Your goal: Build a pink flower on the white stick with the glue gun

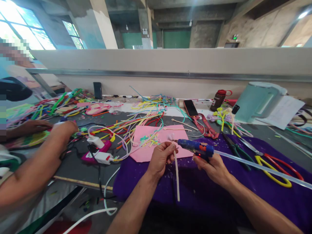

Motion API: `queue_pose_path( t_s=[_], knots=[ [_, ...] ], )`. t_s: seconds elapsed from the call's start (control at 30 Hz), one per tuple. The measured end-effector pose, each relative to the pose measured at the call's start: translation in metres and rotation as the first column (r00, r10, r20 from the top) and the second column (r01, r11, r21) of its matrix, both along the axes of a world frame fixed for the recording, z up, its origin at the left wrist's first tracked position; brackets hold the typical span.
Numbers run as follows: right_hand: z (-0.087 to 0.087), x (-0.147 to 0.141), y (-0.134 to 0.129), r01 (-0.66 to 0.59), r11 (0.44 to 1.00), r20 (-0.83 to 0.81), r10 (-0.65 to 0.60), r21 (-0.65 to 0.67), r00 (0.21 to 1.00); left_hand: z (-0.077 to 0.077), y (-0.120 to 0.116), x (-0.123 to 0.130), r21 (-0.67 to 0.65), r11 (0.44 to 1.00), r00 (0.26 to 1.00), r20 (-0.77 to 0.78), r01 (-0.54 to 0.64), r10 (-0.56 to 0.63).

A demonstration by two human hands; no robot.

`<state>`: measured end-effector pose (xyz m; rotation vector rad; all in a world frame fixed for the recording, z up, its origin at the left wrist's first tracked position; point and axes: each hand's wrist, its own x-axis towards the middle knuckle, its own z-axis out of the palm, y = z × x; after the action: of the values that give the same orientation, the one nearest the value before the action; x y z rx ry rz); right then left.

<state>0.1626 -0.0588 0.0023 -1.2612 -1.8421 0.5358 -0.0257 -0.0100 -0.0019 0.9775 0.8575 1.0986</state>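
My left hand [162, 158] pinches a cream pipe cleaner [177, 178] near its top, and the stem hangs down over the purple cloth [143, 185]. In my right hand [212, 165] is a blue glue gun [195, 147], gripped by the handle, with a long clear glue stick [263, 168] running out of its back. The gun's nozzle points left, close to the fingertips of my left hand; whether it touches the pipe cleaner I cannot tell. Behind my hands lies a pink sheet [141, 152] with small yellow and teal pieces [151, 139] on it.
Scissors [273, 169] and pliers [234, 146] lie at the right. A power strip [97, 152] with cords sits left of the pink sheet. Further back are a phone [190, 108], a brown bottle [218, 100] and a teal pitcher [253, 102]. A co-worker's arms [41, 159] reach in from the left.
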Motion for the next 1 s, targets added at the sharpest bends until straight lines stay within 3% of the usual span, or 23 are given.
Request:
queue_pose_path(
  t_s=[0.47, 0.67, 0.8, 0.93, 1.0],
  knots=[
    [-0.001, 0.001, -0.001, -0.001, 0.999, 0.007, 0.001, -0.040, 1.000, -0.003, 0.001, -0.001, 0.022, 1.000, 0.999, 0.029, 0.022, -0.023],
    [0.005, 0.003, 0.001, -0.063, 0.986, -0.141, 0.040, -0.158, 0.989, -0.004, 0.003, -0.002, 0.012, 1.000, 0.997, 0.074, -0.020, 0.019],
    [0.008, 0.008, 0.012, -0.008, 0.969, -0.254, -0.057, -0.248, 0.966, -0.001, 0.004, -0.004, -0.010, 0.999, 0.990, 0.132, -0.046, 0.047],
    [-0.003, 0.017, 0.032, 0.035, 0.918, -0.272, -0.153, -0.394, 0.950, 0.002, 0.003, -0.005, -0.074, 0.995, 0.979, 0.196, 0.064, -0.048],
    [-0.012, 0.023, 0.042, 0.072, 0.896, -0.153, -0.154, -0.438, 0.976, 0.002, 0.003, -0.004, -0.107, 0.984, 0.968, 0.224, 0.140, -0.114]
  ],
)
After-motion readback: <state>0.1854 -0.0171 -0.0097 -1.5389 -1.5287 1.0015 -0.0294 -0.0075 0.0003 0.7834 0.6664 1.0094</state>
